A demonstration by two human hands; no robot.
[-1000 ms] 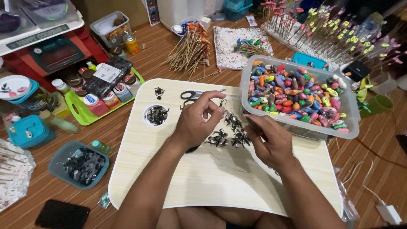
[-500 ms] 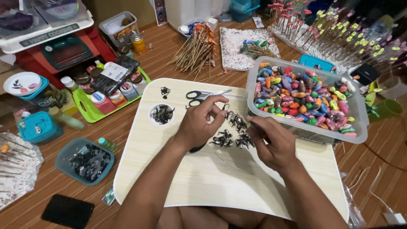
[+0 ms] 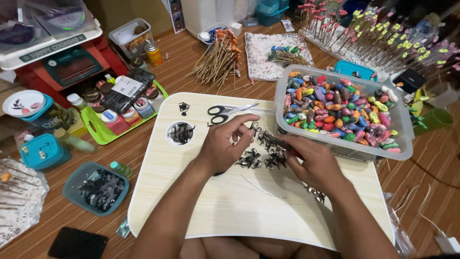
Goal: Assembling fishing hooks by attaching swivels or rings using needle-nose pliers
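My left hand (image 3: 224, 145) rests on a pale wooden lap table (image 3: 191, 206), its fingertips pinching a small dark metal clasp from a loose pile of clasps (image 3: 263, 156). My right hand (image 3: 314, 160) lies just right of the pile, fingers curled around a thin dark tool or clasp string whose end is hidden. Black-handled scissors (image 3: 225, 111) lie just beyond my left hand. A round cup hole (image 3: 181, 133) in the table holds more dark clasps.
A clear tub of colourful beads (image 3: 340, 112) sits on the table's right corner. Bundled sticks (image 3: 218, 60) lie behind. A green tray of small jars (image 3: 120, 112), teal containers (image 3: 98, 189) and a black phone (image 3: 76, 243) are on the floor left.
The view has shifted slightly. My left fingers have lifted toward the far end of the clasp pile; my right hand stays beside it.
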